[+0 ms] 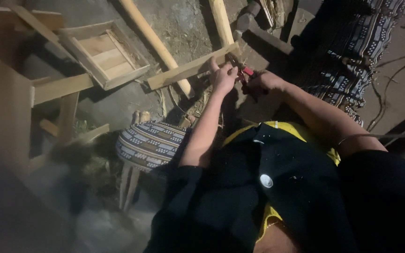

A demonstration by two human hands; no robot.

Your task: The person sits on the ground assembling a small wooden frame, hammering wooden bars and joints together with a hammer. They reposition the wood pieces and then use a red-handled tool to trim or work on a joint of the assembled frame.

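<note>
A flat wooden slat [183, 71] lies slanted across the ground ahead of me. My left hand [223, 76] presses on its right end, fingers spread over the wood. My right hand [263, 83] is closed around red-handled pliers [243, 72], whose jaws sit at the slat's right end, close to the left hand's fingers. What the jaws bite on is too dark to make out. My patterned skirt [148, 143] covers my left knee, and my right leg [348, 61] stretches out to the right.
A shallow wooden box frame [103, 54] lies at upper left beside more planks [62, 86]. Two round wooden poles [153, 40] [221, 21] run up from the slat. A tall wooden board [3, 107] stands at far left. Cables [390, 93] trail on the right.
</note>
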